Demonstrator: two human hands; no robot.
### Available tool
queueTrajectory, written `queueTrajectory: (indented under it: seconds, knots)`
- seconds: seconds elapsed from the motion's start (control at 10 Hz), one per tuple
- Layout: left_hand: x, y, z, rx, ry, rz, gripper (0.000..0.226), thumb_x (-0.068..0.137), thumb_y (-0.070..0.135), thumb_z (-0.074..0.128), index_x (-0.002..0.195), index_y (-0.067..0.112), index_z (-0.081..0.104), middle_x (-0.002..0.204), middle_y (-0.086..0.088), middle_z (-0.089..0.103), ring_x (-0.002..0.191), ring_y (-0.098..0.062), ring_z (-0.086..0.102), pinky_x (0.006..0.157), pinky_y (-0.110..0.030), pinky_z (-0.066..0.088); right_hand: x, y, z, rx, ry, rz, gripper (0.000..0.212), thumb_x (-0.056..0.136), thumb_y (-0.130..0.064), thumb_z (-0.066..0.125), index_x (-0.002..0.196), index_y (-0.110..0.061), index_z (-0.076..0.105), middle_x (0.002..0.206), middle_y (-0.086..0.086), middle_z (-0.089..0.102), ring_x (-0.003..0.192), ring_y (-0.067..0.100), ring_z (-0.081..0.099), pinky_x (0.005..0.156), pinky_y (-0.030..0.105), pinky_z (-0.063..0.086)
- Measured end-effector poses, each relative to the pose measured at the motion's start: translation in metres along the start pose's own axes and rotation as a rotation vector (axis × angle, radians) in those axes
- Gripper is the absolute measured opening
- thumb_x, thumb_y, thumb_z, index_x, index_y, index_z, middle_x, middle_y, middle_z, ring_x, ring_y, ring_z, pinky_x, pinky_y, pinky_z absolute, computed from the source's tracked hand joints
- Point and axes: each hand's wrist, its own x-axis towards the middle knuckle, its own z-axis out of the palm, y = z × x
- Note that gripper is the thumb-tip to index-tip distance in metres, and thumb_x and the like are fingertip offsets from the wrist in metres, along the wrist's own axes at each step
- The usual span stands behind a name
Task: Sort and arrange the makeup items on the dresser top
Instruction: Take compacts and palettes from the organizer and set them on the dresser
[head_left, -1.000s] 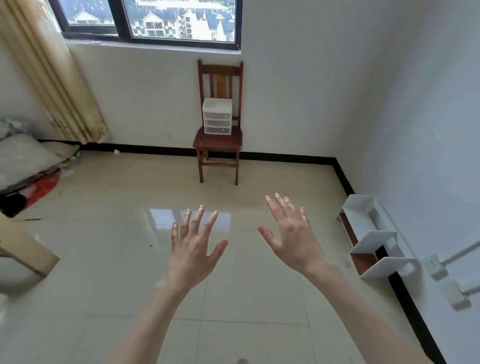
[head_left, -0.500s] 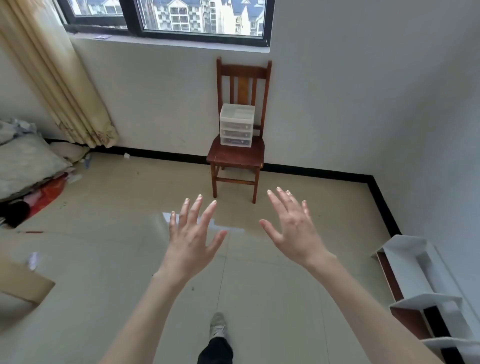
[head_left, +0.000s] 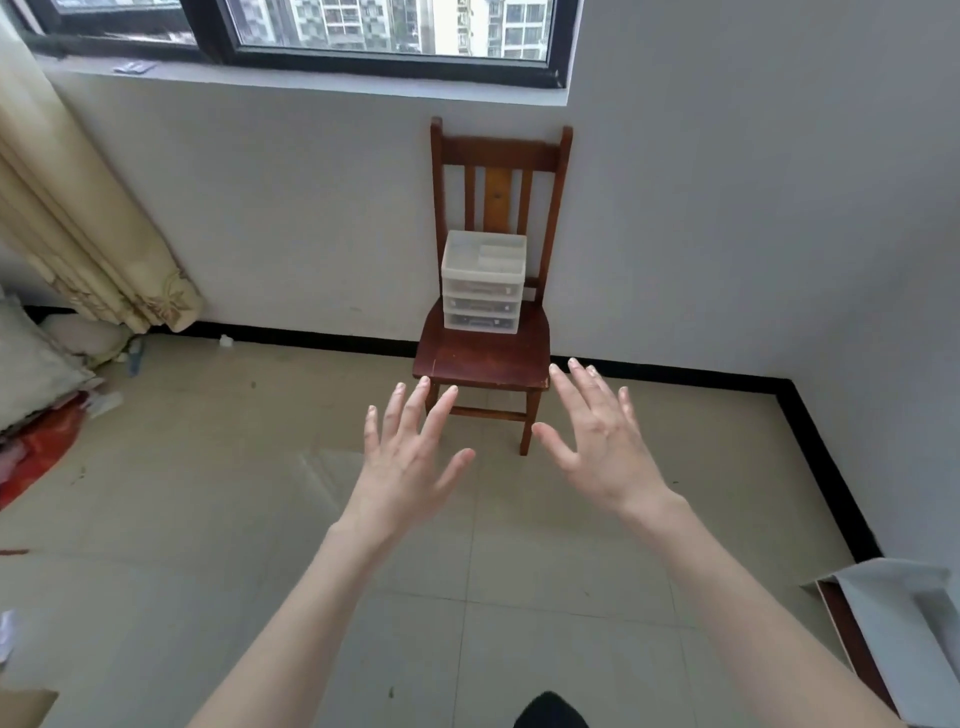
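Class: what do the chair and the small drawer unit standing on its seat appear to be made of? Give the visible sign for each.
Chair: likely wood, with a dark reddish, slightly glossy finish; grain and slatted back show.
Drawer unit: likely translucent, frosted plastic; dim contents show through its three drawer fronts.

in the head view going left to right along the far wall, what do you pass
curtain → wooden chair with the plastic drawer unit on its seat → bare white side wall
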Motion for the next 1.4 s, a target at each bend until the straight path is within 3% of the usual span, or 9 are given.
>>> queueTrajectory:
  seconds: [0.3, 0.5, 0.8, 1.1, 1.2, 1.3, 1.4]
  knots:
    - [0.160, -0.038, 0.046, 0.032, -0.103, -0.053, 0.082, 0.073, 0.066, 0.006, 0.147, 0.032, 0.009, 0.157, -0.002, 0.004, 0.144, -0.024, -0.005, 0.114, -0.047, -0.003, 0.170, 0.051, 0.028, 0.037, -0.084, 0.024, 0.066, 0.096, -0.042, 0.041, 0.150, -0.026, 0.008, 0.159, -0.001, 0.002, 0.146, 0.014, -0.002, 0.117, 0.040, -0.005]
    - [0.306, -0.048, 0.067, 0.040, -0.155, -0.086, 0.064, 0.094, 0.050, 0.034, 0.147, 0.032, 0.004, 0.157, 0.000, -0.001, 0.143, -0.021, -0.009, 0.115, -0.046, -0.004, 0.302, 0.090, 0.032, 0.041, -0.136, 0.012, 0.066, 0.097, -0.042, 0.040, 0.150, -0.025, 0.006, 0.159, 0.000, 0.002, 0.146, 0.014, -0.003, 0.117, 0.039, -0.005]
    - [0.443, -0.086, 0.112, -0.026, -0.299, -0.147, 0.061, 0.095, 0.049, 0.032, 0.147, 0.033, 0.005, 0.157, 0.002, -0.002, 0.143, -0.021, -0.009, 0.115, -0.046, -0.003, 0.463, 0.124, 0.057, -0.014, -0.253, 0.022, 0.064, 0.098, -0.040, 0.038, 0.150, -0.024, 0.005, 0.159, 0.000, 0.001, 0.146, 0.015, -0.004, 0.117, 0.041, -0.003]
    - [0.563, -0.153, 0.173, -0.107, -0.445, -0.152, 0.060, 0.096, 0.048, 0.032, 0.148, 0.029, 0.009, 0.157, 0.000, 0.003, 0.144, -0.022, -0.004, 0.116, -0.046, 0.001, 0.596, 0.151, 0.129, -0.052, -0.357, 0.120, 0.063, 0.098, -0.038, 0.038, 0.150, -0.022, 0.006, 0.159, 0.004, 0.002, 0.146, 0.019, -0.002, 0.118, 0.043, -0.001]
    - [0.592, -0.171, 0.198, -0.240, -0.479, -0.193, 0.056, 0.096, 0.043, 0.036, 0.147, 0.026, 0.017, 0.155, 0.000, 0.015, 0.143, -0.020, 0.007, 0.116, -0.043, 0.009, 0.635, 0.166, 0.155, -0.043, -0.353, 0.169, 0.061, 0.098, -0.035, 0.040, 0.150, -0.019, 0.011, 0.158, 0.006, 0.008, 0.146, 0.020, 0.003, 0.117, 0.044, 0.001]
    - [0.615, -0.179, 0.223, -0.632, -0.496, -0.411, 0.053, 0.096, 0.037, 0.043, 0.144, 0.019, 0.029, 0.149, 0.002, 0.031, 0.138, -0.014, 0.025, 0.113, -0.031, 0.021, 0.667, 0.190, 0.180, -0.074, -0.375, 0.223, 0.061, 0.098, -0.033, 0.041, 0.149, -0.017, 0.012, 0.158, 0.007, 0.008, 0.145, 0.023, 0.005, 0.116, 0.046, 0.003]
    - [0.636, -0.182, 0.249, -1.079, -0.546, -0.827, 0.054, 0.095, 0.041, 0.042, 0.143, 0.018, 0.031, 0.145, 0.003, 0.037, 0.132, -0.013, 0.036, 0.111, -0.034, 0.029, 0.688, 0.207, 0.210, -0.153, -0.425, 0.179, 0.065, 0.097, -0.036, 0.040, 0.150, -0.018, 0.006, 0.159, 0.006, 0.001, 0.146, 0.024, -0.001, 0.116, 0.046, 0.001]
